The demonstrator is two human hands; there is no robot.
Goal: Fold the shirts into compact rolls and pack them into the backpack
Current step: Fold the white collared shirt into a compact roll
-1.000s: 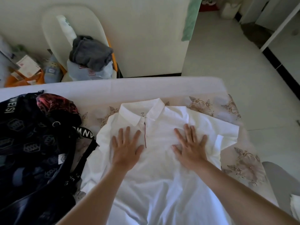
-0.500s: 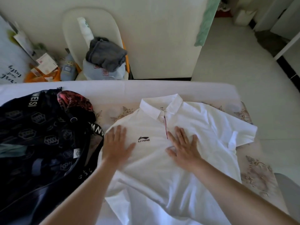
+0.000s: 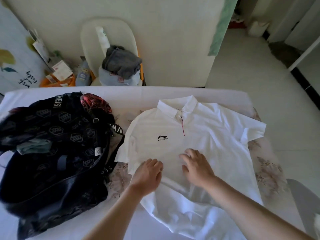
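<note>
A white polo shirt (image 3: pixel 199 134) with a black chest logo lies front-up on the bed, collar at the far end. My left hand (image 3: pixel 147 174) rests on its lower left part, fingers bent against the fabric. My right hand (image 3: pixel 195 166) lies beside it on the shirt's middle, fingers lightly curved. Whether either hand pinches cloth I cannot tell. A dark patterned backpack (image 3: pixel 52 148) lies open on the left, with a grey-green garment (image 3: pixel 33 147) and a red one (image 3: pixel 96 103) inside it.
The bed (image 3: pixel 121 94) has a white sheet and a floral cover. Behind it stand a pale chair (image 3: pixel 107 32) holding folded grey and light-blue clothes (image 3: pixel 121 66), and an orange bag (image 3: pixel 57 80) with boxes. Open floor lies to the right.
Both hands have slid down the shirt from the chest toward me, closer together, uncovering the logo. The view has shifted, so more of the backpack shows.
</note>
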